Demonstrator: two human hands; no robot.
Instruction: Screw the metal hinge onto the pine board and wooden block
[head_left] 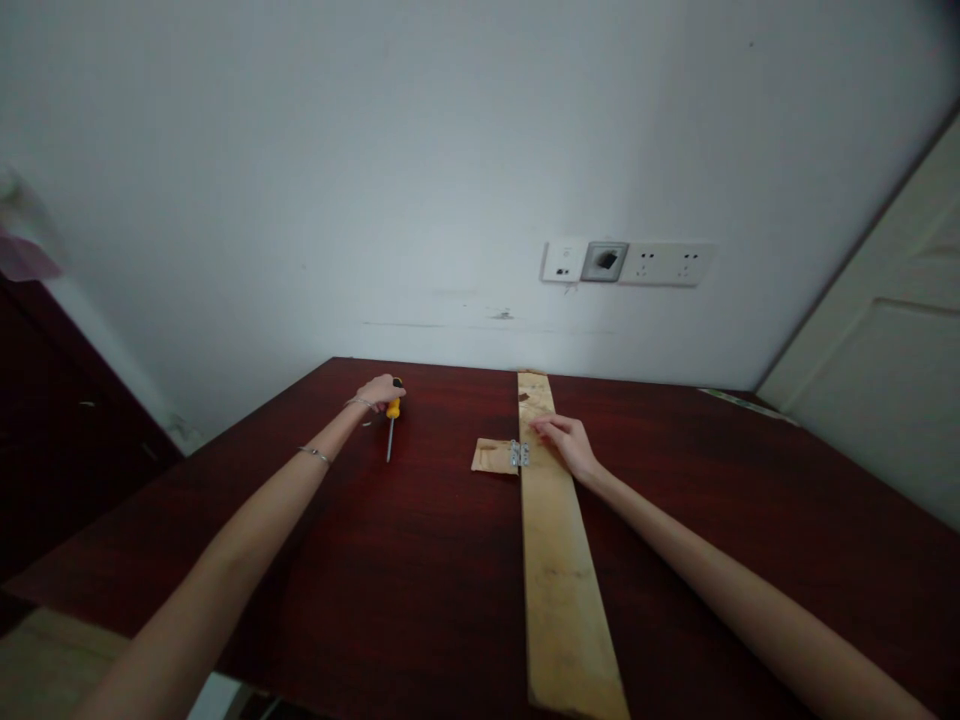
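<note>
Head view: left hand (pixel 381 391) is closed around the yellow handle of a screwdriver (pixel 391 424) near the desk's (pixel 420 560) far edge, left of middle, with the shaft lying on the desk and pointing toward the near edge. Right hand (pixel 570 441) is loose, fingers spread flat on a plank (pixel 559 580) that runs from far edge to near edge, right of centre. Fingertips are just beside a metal hinge (pixel 519 454) that joins the plank to a small wood piece (pixel 492 457) on its left.
</note>
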